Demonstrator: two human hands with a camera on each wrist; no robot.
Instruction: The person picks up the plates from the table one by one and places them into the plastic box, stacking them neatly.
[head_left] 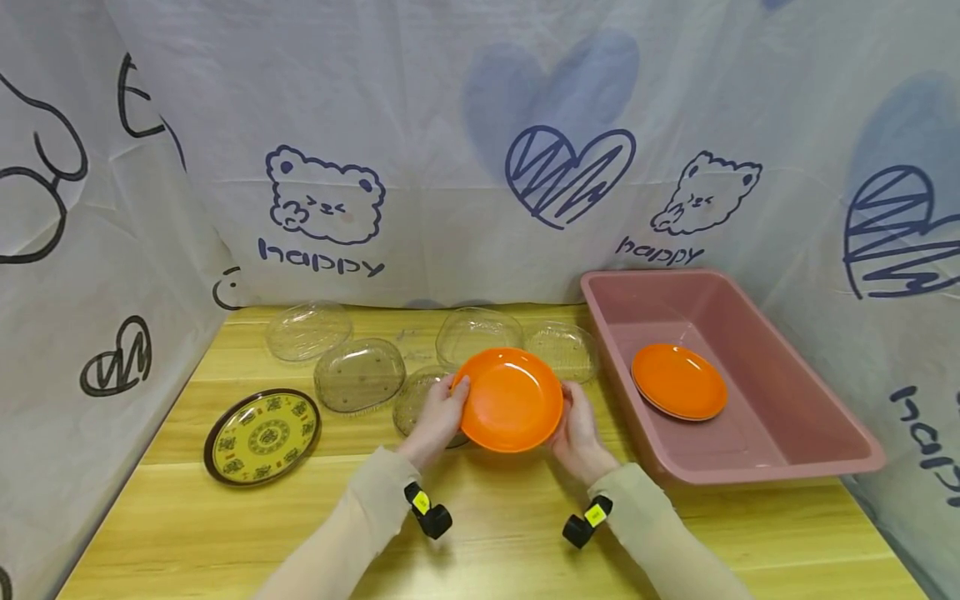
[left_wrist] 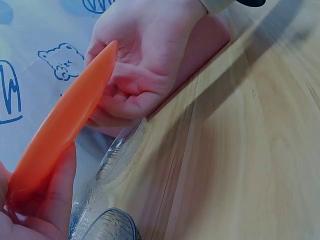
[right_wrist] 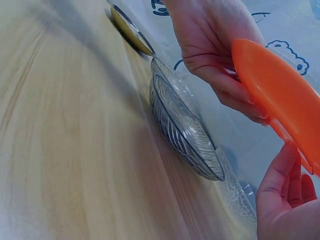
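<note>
Both hands hold a round orange plate [head_left: 513, 400] above the table, its inner face turned up toward the head camera. The left hand [head_left: 438, 417] grips its left edge, thumb over the rim and fingers underneath. At the right edge, the right hand [head_left: 577, 433] holds the rim, its fingers partly hidden behind the plate. Seen from the left wrist, the plate [left_wrist: 65, 122] is tilted between the two hands. The right wrist view shows fingertips of the right hand [right_wrist: 285, 195] against its underside. Just behind the left hand lies a smoky clear dish [head_left: 411, 402], partly covered by that hand.
A pink tub [head_left: 757, 433] on the right contains another orange plate [head_left: 678, 382]. Several clear ribbed dishes, including a smoky one [head_left: 360, 375] and a colourless one [head_left: 309, 332], lie toward the back. A yellow patterned plate [head_left: 266, 437] with a dark rim is at left.
</note>
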